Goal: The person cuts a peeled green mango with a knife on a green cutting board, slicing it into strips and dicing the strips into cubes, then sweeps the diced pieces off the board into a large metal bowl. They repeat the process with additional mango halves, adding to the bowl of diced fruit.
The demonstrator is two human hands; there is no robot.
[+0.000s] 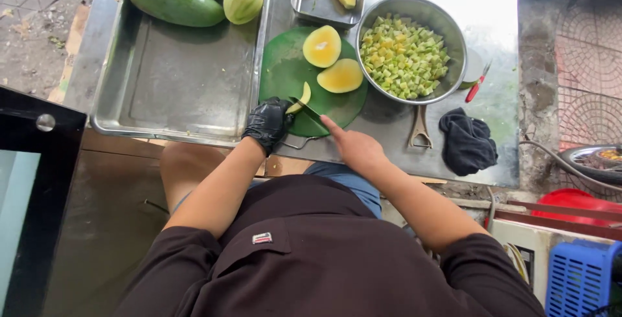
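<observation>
Gripping a fruit slice at the near edge of the green board, the gloved left hand hides most of it. The bare right hand closes on a knife whose handle is covered; only the dark blade shows, touching the slice. Two halves lie beyond.

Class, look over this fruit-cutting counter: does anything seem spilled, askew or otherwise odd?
Only small things: the green cutting board sticks out past the counter's front edge, and a dark cloth lies crumpled by the bowl. Nothing is spilled.
</observation>
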